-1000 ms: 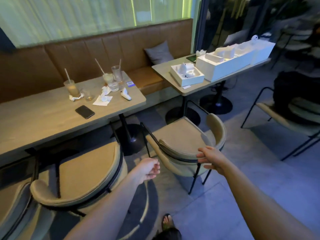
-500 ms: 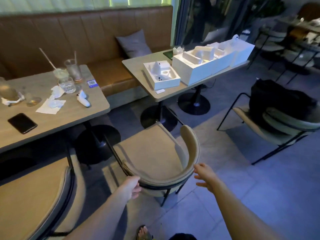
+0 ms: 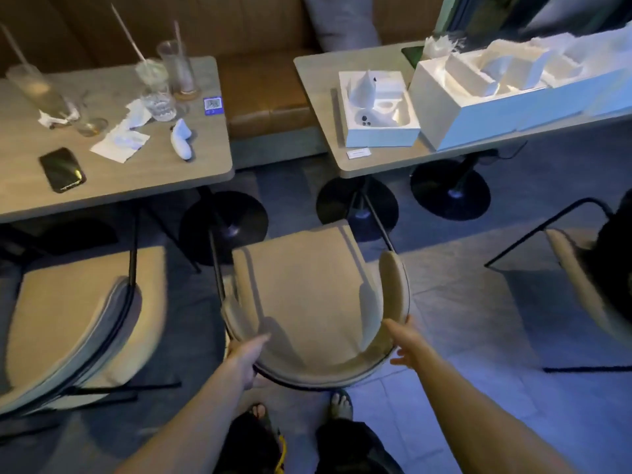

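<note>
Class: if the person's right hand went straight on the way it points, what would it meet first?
Probably the middle chair's backrest, right end; the right hand looks almost on it, depth unclear.

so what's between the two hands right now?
The chair: its curved backrest runs from the left hand to the right hand, seen in the head view.

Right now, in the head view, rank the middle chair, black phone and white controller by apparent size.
1. chair, also nearest the camera
2. black phone
3. white controller, only slightly smaller than the phone
</note>
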The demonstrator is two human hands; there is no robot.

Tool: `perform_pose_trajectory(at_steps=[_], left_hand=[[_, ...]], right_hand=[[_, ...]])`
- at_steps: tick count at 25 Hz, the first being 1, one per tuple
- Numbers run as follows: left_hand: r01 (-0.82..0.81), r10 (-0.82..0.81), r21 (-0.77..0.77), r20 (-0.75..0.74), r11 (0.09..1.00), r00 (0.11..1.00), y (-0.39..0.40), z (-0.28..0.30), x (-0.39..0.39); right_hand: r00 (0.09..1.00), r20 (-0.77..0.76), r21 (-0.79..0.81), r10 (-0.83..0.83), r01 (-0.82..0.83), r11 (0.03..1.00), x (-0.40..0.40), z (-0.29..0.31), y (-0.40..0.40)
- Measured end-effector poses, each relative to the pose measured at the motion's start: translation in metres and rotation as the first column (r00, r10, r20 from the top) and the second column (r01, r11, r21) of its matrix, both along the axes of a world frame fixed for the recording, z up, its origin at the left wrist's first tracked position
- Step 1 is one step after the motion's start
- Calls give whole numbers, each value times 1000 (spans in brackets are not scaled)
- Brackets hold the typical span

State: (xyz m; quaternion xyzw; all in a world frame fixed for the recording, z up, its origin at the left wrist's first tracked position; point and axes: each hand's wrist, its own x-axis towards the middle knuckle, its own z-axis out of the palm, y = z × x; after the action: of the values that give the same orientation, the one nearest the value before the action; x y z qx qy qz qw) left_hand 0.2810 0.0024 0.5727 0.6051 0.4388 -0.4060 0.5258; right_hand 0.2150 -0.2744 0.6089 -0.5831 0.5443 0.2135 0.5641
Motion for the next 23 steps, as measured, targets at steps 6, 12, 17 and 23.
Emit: perform_pose_trajectory(at_steps=[6, 12, 17, 23], left_hand=[[-201, 206, 188, -4, 961, 979, 16, -101, 21], [-177, 200, 152, -145, 972, 969, -12, -27, 26], [-278, 284, 83, -67, 957, 957, 6, -10, 38], [-292, 296, 79, -46, 953, 954, 71, -12, 69]], right_hand=[[979, -204, 26, -23, 29, 999, 39, -23, -27], [948, -316, -17, 33, -41, 999, 54, -38, -31], [958, -284, -49, 44, -60, 997, 64, -47, -15], [974, -216, -38, 71, -81, 996, 96, -48, 41]])
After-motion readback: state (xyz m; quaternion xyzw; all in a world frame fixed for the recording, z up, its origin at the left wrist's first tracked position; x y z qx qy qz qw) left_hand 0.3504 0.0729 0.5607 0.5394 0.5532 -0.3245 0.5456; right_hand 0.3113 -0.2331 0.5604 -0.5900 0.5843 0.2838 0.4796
